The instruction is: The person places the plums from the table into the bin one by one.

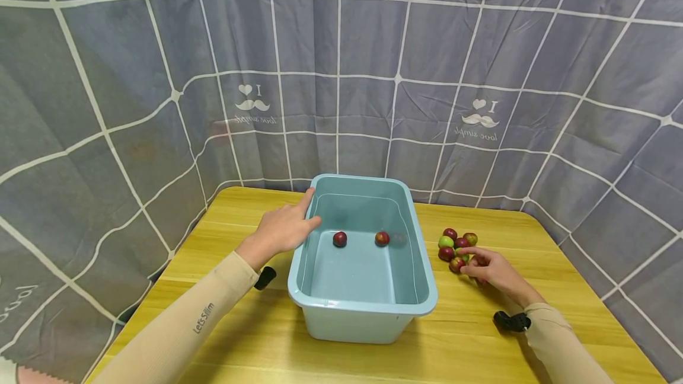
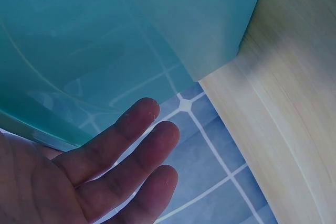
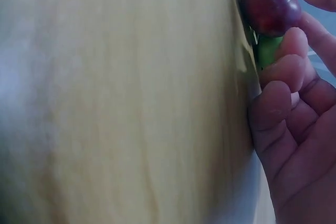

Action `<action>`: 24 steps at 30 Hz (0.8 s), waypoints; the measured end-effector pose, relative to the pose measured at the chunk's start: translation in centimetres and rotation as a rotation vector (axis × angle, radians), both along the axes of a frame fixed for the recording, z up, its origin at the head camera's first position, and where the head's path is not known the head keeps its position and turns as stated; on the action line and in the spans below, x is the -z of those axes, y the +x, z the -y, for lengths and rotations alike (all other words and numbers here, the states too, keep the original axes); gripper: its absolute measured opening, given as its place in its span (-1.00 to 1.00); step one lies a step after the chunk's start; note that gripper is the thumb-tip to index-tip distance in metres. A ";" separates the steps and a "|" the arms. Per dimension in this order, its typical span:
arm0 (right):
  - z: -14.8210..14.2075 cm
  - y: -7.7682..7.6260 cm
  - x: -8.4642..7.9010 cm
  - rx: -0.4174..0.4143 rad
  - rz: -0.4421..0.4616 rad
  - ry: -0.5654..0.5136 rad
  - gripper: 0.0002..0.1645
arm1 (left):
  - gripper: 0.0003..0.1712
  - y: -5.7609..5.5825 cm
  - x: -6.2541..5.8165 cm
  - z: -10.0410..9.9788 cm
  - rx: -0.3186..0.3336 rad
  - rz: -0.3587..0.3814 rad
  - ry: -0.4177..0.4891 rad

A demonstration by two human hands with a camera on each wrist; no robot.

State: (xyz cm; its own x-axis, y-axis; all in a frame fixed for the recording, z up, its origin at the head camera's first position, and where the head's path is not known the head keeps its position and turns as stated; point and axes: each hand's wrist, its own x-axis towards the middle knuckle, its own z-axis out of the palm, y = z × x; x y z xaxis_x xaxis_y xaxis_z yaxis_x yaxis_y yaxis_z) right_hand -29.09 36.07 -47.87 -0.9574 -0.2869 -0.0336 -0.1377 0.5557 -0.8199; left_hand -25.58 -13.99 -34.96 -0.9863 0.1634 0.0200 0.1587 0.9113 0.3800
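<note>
My left hand [image 1: 284,227] rests on the left rim of a pale blue plastic tub [image 1: 368,308]. Its index finger lies along the rim and the thumb reaches over the inner edge; in the left wrist view, the other fingers [image 2: 137,156] extend loosely outside the wall. Two dark red plums, one at left [image 1: 340,239] and one at right [image 1: 381,238], lie inside the tub. To its right, my right hand [image 1: 496,271] pinches a reddish plum [image 1: 457,264] between thumb and index finger at the near edge of a plum cluster. Its other fingers [image 3: 270,106] are curled.
The cluster has several red plums [image 1: 446,253] and green ones [image 1: 445,242] on the yellow wooden table [image 1: 251,325]. Grey curtains [image 1: 368,105] with white grid lines stand behind and at both sides. Black wrist devices, such as the right one [image 1: 511,321], sit below the hands.
</note>
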 end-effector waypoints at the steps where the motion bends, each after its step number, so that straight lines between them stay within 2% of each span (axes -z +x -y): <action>1: 0.0 0.0 0.1 0.008 -0.004 -0.005 -0.35 | -0.11 0.0 0.0 0.0 0.000 0.000 0.000; 7: -0.1 -0.1 0.4 0.049 -0.038 -0.068 -0.36 | -0.11 0.0 0.1 0.0 -0.001 -0.001 0.003; 12: -0.1 -0.2 0.3 0.039 -0.059 -0.086 -0.33 | -0.10 -0.1 0.1 0.1 0.000 -0.001 0.001; 24: -0.4 -0.6 0.5 0.054 -0.032 -0.041 -0.40 | -0.10 0.0 0.0 0.0 0.001 0.004 0.007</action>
